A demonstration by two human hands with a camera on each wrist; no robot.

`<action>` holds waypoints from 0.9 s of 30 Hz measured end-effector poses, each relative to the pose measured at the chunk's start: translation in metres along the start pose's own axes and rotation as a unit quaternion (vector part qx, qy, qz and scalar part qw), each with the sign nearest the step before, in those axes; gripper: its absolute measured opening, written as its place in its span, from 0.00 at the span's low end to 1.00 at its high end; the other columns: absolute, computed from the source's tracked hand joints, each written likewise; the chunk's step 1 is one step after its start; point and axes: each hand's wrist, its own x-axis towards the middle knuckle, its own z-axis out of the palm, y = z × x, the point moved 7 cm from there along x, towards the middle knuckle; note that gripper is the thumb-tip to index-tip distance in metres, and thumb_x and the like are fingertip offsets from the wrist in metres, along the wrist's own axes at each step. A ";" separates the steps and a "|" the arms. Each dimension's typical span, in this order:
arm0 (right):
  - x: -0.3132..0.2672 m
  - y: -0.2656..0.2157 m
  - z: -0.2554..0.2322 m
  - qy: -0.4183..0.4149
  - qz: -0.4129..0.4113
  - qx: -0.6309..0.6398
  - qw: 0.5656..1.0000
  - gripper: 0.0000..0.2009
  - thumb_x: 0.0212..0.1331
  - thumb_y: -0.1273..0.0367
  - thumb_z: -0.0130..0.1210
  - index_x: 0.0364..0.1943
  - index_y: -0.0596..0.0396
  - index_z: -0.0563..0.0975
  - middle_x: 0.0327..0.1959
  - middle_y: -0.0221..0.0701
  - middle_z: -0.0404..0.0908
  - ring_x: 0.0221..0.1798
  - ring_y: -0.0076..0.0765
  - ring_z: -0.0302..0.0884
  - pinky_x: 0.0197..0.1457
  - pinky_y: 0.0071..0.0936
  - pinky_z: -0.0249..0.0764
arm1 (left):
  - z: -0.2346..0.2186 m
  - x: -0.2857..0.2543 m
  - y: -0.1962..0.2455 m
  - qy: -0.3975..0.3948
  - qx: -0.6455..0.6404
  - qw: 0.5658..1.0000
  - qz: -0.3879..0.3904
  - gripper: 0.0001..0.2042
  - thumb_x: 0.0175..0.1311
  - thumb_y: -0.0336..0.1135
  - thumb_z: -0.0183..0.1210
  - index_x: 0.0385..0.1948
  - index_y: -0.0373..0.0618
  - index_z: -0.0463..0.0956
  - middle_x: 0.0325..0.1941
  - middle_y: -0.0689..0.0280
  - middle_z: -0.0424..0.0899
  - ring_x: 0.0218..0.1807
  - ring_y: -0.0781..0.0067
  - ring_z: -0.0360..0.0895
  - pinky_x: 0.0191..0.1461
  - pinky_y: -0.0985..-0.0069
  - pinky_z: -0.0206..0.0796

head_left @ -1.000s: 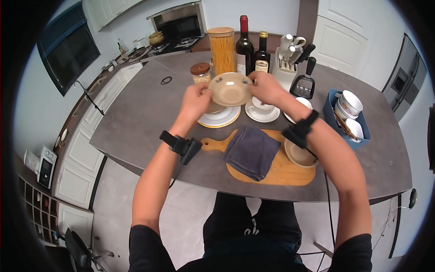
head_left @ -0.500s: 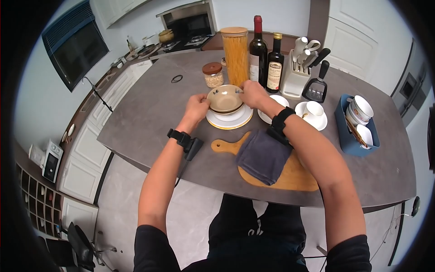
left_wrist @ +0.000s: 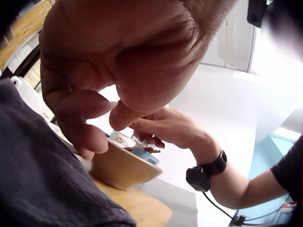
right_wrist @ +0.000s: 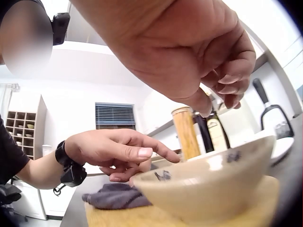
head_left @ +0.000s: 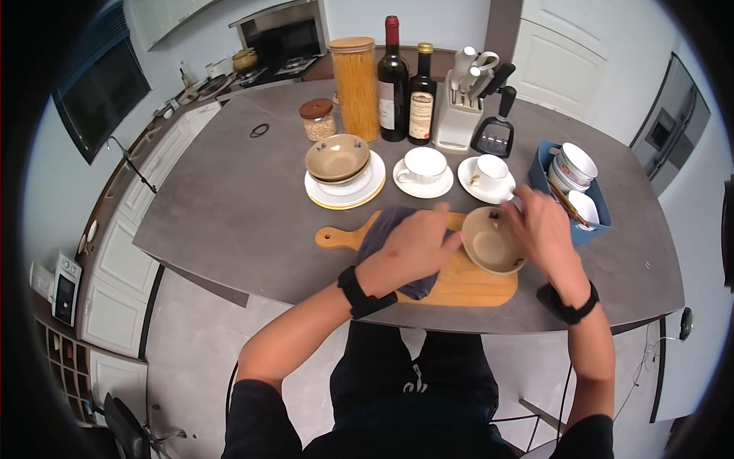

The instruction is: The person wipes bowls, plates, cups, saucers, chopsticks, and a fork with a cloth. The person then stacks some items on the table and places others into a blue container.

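A beige bowl (head_left: 492,246) stands on the right part of the wooden cutting board (head_left: 478,292). My left hand (head_left: 413,249) is at its left rim, above a folded dark cloth (head_left: 422,288), with fingers relaxed; whether they touch the rim I cannot tell. Over the right rim is my right hand (head_left: 544,229), its fingers loosely bent and holding nothing. In the right wrist view that hand (right_wrist: 203,56) hangs above the bowl (right_wrist: 208,189), apart from it. Another beige bowl (head_left: 337,157) sits stacked on white plates (head_left: 368,189) at the left.
Two white cups (head_left: 425,164) on saucers stand behind the board. Farther back are a pasta jar (head_left: 356,92), a small jar (head_left: 318,121), two bottles (head_left: 393,92) and a knife block (head_left: 456,122). A blue basket (head_left: 590,232) with bowls stands at the right.
The beige bowl that both hands held has been lowered onto the stack on the plates and let go. Both hands have moved right and nearer to the body, to the bowl on the board.
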 end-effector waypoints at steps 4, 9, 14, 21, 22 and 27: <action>-0.051 0.041 0.030 -0.119 0.098 0.070 0.986 0.15 0.66 0.65 0.59 0.45 0.66 0.77 0.33 0.53 0.83 0.36 0.65 0.82 0.38 0.50 0.77 | 0.029 0.012 0.008 -0.085 -0.146 0.984 -0.057 0.20 0.70 0.36 0.57 0.57 0.32 0.70 0.23 0.55 0.84 0.24 0.62 0.83 0.28 0.68 0.73; -0.029 0.032 0.019 -0.046 0.070 0.251 0.964 0.16 0.66 0.68 0.54 0.51 0.68 0.76 0.28 0.53 0.81 0.33 0.63 0.81 0.37 0.46 0.75 | 0.004 0.008 0.011 -0.051 -0.246 0.960 -0.124 0.18 0.69 0.31 0.53 0.58 0.34 0.71 0.30 0.61 0.85 0.24 0.78 0.82 0.26 0.78 0.74; 0.061 -0.033 0.024 -0.055 0.016 0.351 0.935 0.23 0.66 0.67 0.49 0.60 0.70 0.71 0.27 0.47 0.83 0.34 0.47 0.85 0.42 0.41 0.77 | -0.098 0.016 -0.045 0.140 -0.127 0.981 -0.053 0.20 0.67 0.29 0.52 0.60 0.32 0.74 0.28 0.65 0.84 0.29 0.79 0.81 0.33 0.79 0.73; 0.168 -0.133 0.118 -0.149 0.003 0.387 0.910 0.15 0.63 0.70 0.50 0.43 0.74 0.76 0.31 0.57 0.83 0.22 0.45 0.85 0.28 0.41 0.81 | -0.190 0.001 -0.143 0.235 0.011 0.956 -0.176 0.19 0.65 0.29 0.52 0.57 0.32 0.79 0.28 0.62 0.85 0.29 0.76 0.82 0.37 0.75 0.74; 0.173 -0.142 0.128 -0.180 -0.002 0.360 0.916 0.14 0.63 0.70 0.51 0.39 0.75 0.78 0.31 0.59 0.83 0.23 0.46 0.85 0.29 0.41 0.82 | -0.193 0.002 -0.163 0.236 0.034 0.954 -0.182 0.19 0.65 0.29 0.52 0.56 0.32 0.79 0.29 0.61 0.86 0.29 0.75 0.82 0.38 0.74 0.74; 0.184 -0.155 0.149 -0.162 -0.013 0.227 0.960 0.16 0.61 0.67 0.56 0.44 0.69 0.83 0.46 0.57 0.84 0.54 0.62 0.83 0.57 0.46 0.79 | -0.192 -0.008 -0.179 0.221 0.036 0.948 -0.226 0.19 0.65 0.31 0.52 0.55 0.32 0.79 0.30 0.57 0.87 0.32 0.71 0.84 0.41 0.70 0.74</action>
